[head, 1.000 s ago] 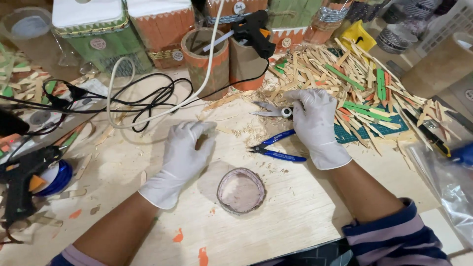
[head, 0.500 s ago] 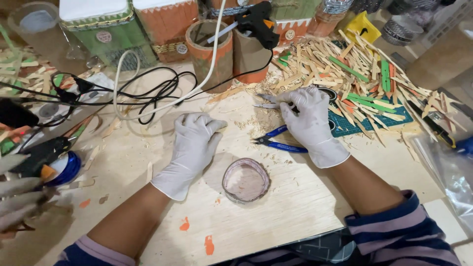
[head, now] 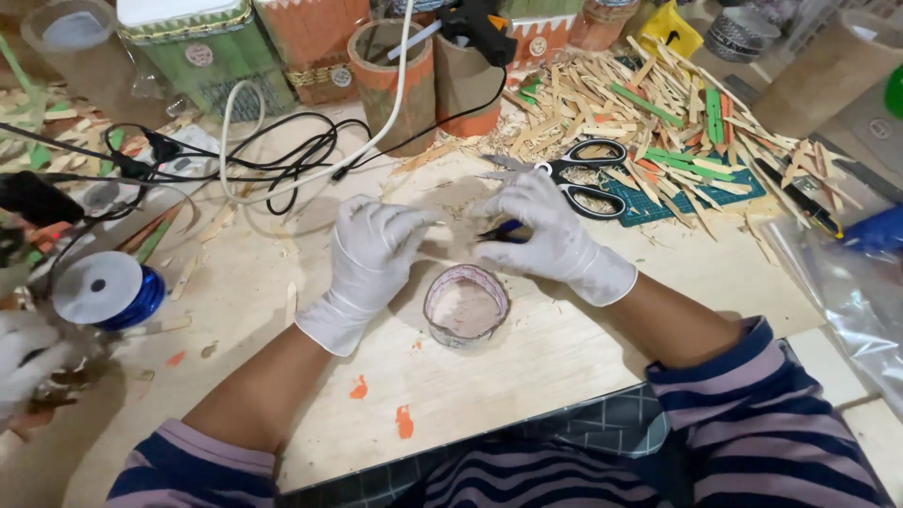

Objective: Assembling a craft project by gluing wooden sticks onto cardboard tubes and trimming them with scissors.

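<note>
I observe a wooden bench (head: 527,367) carrying all items, paint-spotted near its front edge. Across its far right lies a wide heap of wooden sticks (head: 658,103), some green, spilling over a green cutting mat (head: 658,202). At the far side stand a green tin (head: 188,47) and cardboard tubes (head: 395,80), one holding a black glue gun (head: 480,23); a tangle of black and white cables (head: 273,155) runs in front of them. A blue spool (head: 108,292) sits at the left, near a co-worker's gloved hand (head: 28,357). Black-handled scissors (head: 583,174) lie just beyond my right hand (head: 550,235). A small round container (head: 466,306) stands just below both hands. My right hand's fingers are closed around a blue-handled tool (head: 499,229), mostly hidden by the glove. My left hand (head: 372,254) pinches toward it, the fingers curled; I cannot tell what they hold.
</note>
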